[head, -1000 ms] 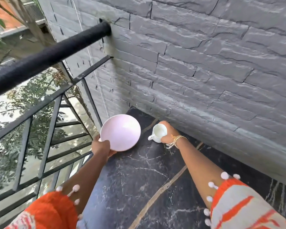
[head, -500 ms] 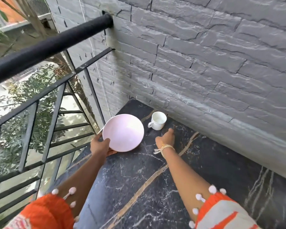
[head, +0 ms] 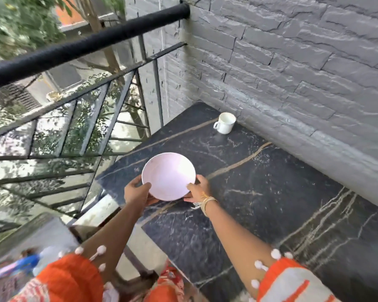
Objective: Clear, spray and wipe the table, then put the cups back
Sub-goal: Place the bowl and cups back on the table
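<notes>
Both hands hold the pale pink bowl (head: 168, 176) above the near-left part of the black marble table (head: 260, 192). The left hand (head: 138, 192) grips the rim at 8 o'clock, thumb on top, fingers hidden beneath. The right hand (head: 198, 190) grips at 4 o'clock likewise, its fingers mostly concealed. The white cup (head: 225, 123) stands upright at the table's far corner, at 1 o'clock from the bowl, beside the grey stone wall (head: 292, 73). The lower-left corner is blurred and unreadable.
</notes>
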`<state>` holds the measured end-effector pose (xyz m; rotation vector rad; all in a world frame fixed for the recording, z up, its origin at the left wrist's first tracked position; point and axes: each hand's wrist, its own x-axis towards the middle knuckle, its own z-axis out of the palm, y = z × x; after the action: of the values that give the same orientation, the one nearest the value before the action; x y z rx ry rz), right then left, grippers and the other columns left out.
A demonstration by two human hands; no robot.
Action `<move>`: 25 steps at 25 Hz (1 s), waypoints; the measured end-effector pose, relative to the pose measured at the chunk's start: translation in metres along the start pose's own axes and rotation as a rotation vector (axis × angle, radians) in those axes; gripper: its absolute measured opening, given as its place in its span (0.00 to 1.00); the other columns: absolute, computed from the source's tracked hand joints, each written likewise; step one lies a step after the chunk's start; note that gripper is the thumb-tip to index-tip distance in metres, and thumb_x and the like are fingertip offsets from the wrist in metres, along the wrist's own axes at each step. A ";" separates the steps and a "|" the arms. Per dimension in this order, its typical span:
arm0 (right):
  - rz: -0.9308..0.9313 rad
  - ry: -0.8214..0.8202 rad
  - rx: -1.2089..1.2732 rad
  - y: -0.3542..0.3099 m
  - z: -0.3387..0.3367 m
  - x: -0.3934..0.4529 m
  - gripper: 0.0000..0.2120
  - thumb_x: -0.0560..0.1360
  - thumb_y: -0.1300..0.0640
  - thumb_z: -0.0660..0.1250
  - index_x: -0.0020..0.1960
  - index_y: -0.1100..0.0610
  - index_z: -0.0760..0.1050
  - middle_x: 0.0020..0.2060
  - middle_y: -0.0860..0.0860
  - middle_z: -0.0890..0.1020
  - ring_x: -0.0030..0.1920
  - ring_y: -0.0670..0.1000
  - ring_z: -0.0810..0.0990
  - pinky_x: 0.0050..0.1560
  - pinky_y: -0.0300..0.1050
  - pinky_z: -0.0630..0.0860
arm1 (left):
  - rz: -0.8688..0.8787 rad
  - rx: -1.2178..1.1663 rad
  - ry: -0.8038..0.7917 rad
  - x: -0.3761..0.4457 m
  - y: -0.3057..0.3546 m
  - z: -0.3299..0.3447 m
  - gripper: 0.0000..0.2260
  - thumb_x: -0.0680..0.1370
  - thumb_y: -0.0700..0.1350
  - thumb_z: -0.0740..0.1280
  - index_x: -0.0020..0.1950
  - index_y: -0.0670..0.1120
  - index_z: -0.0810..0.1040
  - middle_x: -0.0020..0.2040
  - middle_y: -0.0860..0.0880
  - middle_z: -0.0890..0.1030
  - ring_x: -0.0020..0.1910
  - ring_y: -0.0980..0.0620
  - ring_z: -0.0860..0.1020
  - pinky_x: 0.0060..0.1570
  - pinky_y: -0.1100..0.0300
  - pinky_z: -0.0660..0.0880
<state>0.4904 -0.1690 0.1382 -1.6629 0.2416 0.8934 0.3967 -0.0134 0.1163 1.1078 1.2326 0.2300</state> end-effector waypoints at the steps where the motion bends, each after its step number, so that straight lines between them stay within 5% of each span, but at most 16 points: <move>1: 0.007 -0.019 -0.017 0.008 0.006 -0.008 0.21 0.76 0.70 0.59 0.68 0.60 0.65 0.55 0.58 0.74 0.35 0.54 0.78 0.45 0.60 0.77 | -0.001 -0.016 0.004 -0.006 -0.009 -0.013 0.20 0.74 0.35 0.65 0.65 0.48 0.76 0.55 0.39 0.81 0.44 0.37 0.82 0.32 0.44 0.81; 5: -0.026 -0.045 -0.043 0.027 0.033 -0.025 0.21 0.77 0.68 0.61 0.69 0.61 0.65 0.63 0.62 0.72 0.47 0.59 0.76 0.47 0.62 0.77 | 0.003 -0.028 0.025 -0.010 -0.028 -0.049 0.19 0.74 0.34 0.64 0.62 0.51 0.77 0.56 0.38 0.82 0.46 0.37 0.83 0.41 0.39 0.81; 8: -0.056 -0.049 -0.028 0.027 0.049 -0.029 0.20 0.77 0.68 0.62 0.69 0.63 0.64 0.58 0.60 0.71 0.50 0.59 0.73 0.51 0.63 0.76 | 0.012 -0.054 0.020 -0.007 -0.024 -0.065 0.19 0.77 0.34 0.64 0.66 0.47 0.74 0.56 0.38 0.79 0.40 0.40 0.81 0.31 0.45 0.81; 15: -0.061 -0.011 -0.045 0.023 0.073 -0.014 0.21 0.76 0.66 0.65 0.68 0.61 0.67 0.60 0.59 0.72 0.59 0.63 0.74 0.52 0.64 0.78 | -0.022 -0.042 -0.001 0.014 -0.011 -0.077 0.19 0.78 0.35 0.64 0.68 0.46 0.71 0.63 0.37 0.75 0.49 0.38 0.79 0.27 0.52 0.81; 19: -0.074 0.046 -0.068 0.022 0.080 -0.006 0.16 0.76 0.62 0.66 0.63 0.62 0.71 0.59 0.61 0.76 0.56 0.65 0.78 0.53 0.66 0.78 | 0.022 0.038 -0.065 0.014 0.000 -0.081 0.18 0.78 0.35 0.64 0.67 0.45 0.70 0.54 0.41 0.75 0.40 0.47 0.78 0.28 0.56 0.81; 22: -0.083 0.099 -0.061 0.032 0.089 0.011 0.18 0.71 0.49 0.68 0.55 0.58 0.75 0.56 0.61 0.80 0.55 0.65 0.80 0.56 0.65 0.76 | 0.016 0.101 -0.085 0.019 0.000 -0.081 0.18 0.76 0.37 0.67 0.66 0.44 0.70 0.43 0.45 0.76 0.34 0.51 0.75 0.33 0.53 0.80; 25: -0.101 0.199 -0.131 0.059 0.094 0.040 0.33 0.59 0.33 0.59 0.51 0.57 0.77 0.53 0.60 0.82 0.52 0.64 0.81 0.55 0.63 0.77 | 0.025 0.150 -0.091 0.022 -0.013 -0.082 0.21 0.74 0.42 0.71 0.65 0.43 0.71 0.45 0.45 0.77 0.38 0.50 0.76 0.35 0.54 0.78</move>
<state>0.4430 -0.0897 0.0642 -1.8716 0.2359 0.6800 0.3315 0.0400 0.0995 1.2499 1.1699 0.1061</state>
